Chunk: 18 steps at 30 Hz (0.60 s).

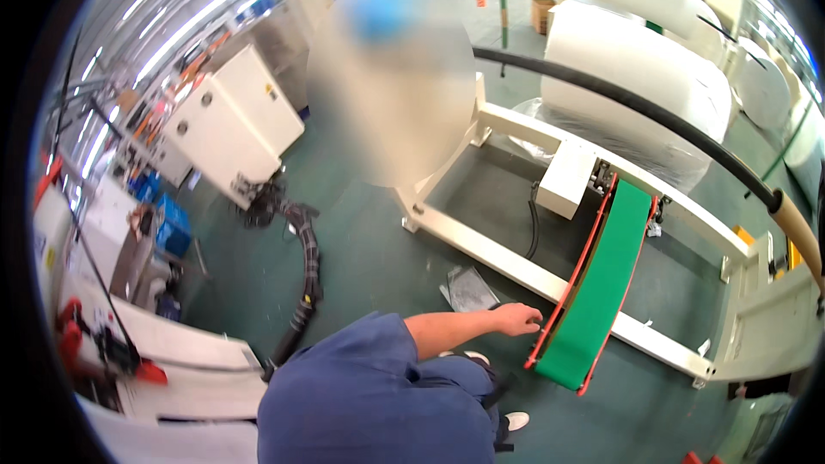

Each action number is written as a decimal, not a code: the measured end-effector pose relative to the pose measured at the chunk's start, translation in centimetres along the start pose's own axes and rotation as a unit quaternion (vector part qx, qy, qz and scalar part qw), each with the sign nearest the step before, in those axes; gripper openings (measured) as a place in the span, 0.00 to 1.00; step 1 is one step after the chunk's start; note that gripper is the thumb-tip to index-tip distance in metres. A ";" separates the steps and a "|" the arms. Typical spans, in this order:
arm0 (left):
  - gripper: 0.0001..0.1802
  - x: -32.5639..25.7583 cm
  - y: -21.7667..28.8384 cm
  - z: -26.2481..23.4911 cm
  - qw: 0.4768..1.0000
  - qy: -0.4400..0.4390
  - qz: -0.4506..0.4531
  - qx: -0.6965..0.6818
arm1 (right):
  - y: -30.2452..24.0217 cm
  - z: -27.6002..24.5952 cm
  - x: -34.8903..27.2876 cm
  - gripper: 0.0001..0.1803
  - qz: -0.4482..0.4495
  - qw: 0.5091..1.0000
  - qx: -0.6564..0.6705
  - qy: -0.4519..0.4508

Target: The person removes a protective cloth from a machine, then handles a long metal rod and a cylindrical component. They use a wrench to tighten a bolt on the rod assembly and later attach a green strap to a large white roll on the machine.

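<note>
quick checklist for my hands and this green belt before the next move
1. Left hand off the belt unit: cannot tell. It is right by the near red rail; contact is unclear.
2. Right hand in sight: not ok. It is not in view.
3. Green belt over the frame: ok. It crosses above the near white beam.
4. Belt stopped: cannot tell. One picture does not show motion.
5. Floor beside the frame free of loose things: not ok. A flat grey sheet lies there.
6. Black cable plugged in: cannot tell. Its lower end is not clear.
</note>
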State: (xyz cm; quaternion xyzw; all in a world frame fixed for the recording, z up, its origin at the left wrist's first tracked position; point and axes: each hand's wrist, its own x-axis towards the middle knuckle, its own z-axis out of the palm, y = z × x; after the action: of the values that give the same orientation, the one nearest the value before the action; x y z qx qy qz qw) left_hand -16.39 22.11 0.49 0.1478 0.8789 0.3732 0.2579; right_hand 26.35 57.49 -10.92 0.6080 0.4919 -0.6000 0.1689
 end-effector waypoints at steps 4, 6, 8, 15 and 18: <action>0.22 -2.0 -1.4 6.4 0.998 0.018 -0.051 0.040 | -7.0 -5.3 4.9 0.26 -0.028 0.999 -0.031 -0.009; 0.21 -6.7 -3.9 8.6 0.991 -0.041 -0.091 0.092 | -9.6 -7.4 4.8 0.26 -0.035 0.998 -0.041 -0.008; 0.18 -12.3 -5.2 8.7 0.978 -0.015 -0.210 0.015 | -11.3 -9.1 4.8 0.26 -0.046 0.998 -0.038 -0.009; 0.22 -25.8 -18.3 10.4 0.891 0.116 -0.425 -0.110 | -18.7 -0.8 1.3 0.28 -0.095 0.980 -0.177 -0.012; 0.23 -30.5 -23.1 9.0 0.874 0.163 -0.432 -0.150 | -19.4 9.8 0.4 0.31 -0.132 0.950 -0.272 -0.080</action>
State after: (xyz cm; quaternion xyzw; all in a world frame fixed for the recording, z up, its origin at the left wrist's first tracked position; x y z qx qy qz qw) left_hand 12.22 -2.10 -11.33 -0.3496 0.8182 0.3711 0.2657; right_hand 5.20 58.76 -6.02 0.4189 0.6972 -0.5067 0.2858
